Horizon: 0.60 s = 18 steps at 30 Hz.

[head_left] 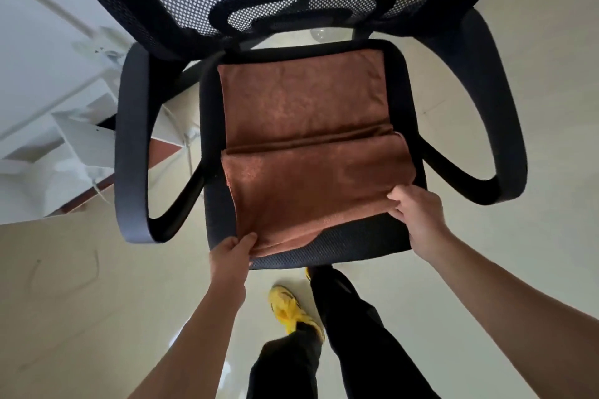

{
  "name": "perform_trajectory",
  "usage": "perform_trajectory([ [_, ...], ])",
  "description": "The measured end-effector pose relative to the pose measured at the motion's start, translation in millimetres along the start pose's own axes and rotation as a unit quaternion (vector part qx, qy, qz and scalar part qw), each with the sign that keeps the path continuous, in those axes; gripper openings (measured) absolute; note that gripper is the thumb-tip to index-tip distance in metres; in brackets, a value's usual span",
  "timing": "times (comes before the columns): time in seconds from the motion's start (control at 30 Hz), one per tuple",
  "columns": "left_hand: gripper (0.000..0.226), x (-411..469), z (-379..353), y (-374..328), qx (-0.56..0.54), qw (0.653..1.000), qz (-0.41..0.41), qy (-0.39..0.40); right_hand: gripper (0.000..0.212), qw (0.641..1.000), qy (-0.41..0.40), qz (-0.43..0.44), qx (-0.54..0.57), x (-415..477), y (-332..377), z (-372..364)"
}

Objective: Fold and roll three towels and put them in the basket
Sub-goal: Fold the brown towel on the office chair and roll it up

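One brown towel (301, 100) lies across the seat of one black mesh office chair (356, 246), between its two armrests (129, 146), with a fold ridge running across the towel's middle. Two hands hold its near edge: the left hand (231, 251) pinches the near-left corner, thumb on top, and the right hand (418, 214) grips the near-right corner with curled fingers. One yellow shoe (290, 309) shows clearly on the floor below.

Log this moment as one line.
folding | brown towel on chair seat | left hand pinches near edge | right hand pinches near edge
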<state>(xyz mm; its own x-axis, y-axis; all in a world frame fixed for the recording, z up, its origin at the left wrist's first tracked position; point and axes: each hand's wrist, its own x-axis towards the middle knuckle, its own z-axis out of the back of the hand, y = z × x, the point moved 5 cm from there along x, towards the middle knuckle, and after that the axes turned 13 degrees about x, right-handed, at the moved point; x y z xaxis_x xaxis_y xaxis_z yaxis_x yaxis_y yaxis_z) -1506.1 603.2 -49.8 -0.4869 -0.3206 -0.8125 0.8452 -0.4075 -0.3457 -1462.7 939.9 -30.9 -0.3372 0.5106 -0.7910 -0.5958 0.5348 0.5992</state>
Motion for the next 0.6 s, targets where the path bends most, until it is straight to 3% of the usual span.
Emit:
perform_trajectory([
  [0.1,0.045,-21.9,7.4,-2.9,-0.017,0.999,-0.031,-0.021,0.004,0.998,0.020,-0.018,0.051,-19.8,-8.6,-0.2],
  [0.27,0.041,-55.5,20.8,20.0,-0.021,0.997,-0.065,-0.046,0.032,0.954,0.087,-0.168,0.231,-59.8,-56.9,11.8],
  [0.37,0.031,-74.4,29.6,43.8,-0.038,0.995,-0.080,-0.048,0.025,0.930,0.136,-0.218,0.263,-80.6,-84.5,23.0],
  [0.47,0.030,-97.5,43.7,66.2,-0.039,0.993,-0.101,-0.052,0.031,0.953,0.187,-0.180,0.156,-100.5,-103.2,35.1],
  [0.6,0.022,-121.8,58.1,89.0,-0.003,0.990,-0.128,-0.051,0.025,0.995,0.085,-0.020,-0.051,-122.1,-107.0,58.5],
])
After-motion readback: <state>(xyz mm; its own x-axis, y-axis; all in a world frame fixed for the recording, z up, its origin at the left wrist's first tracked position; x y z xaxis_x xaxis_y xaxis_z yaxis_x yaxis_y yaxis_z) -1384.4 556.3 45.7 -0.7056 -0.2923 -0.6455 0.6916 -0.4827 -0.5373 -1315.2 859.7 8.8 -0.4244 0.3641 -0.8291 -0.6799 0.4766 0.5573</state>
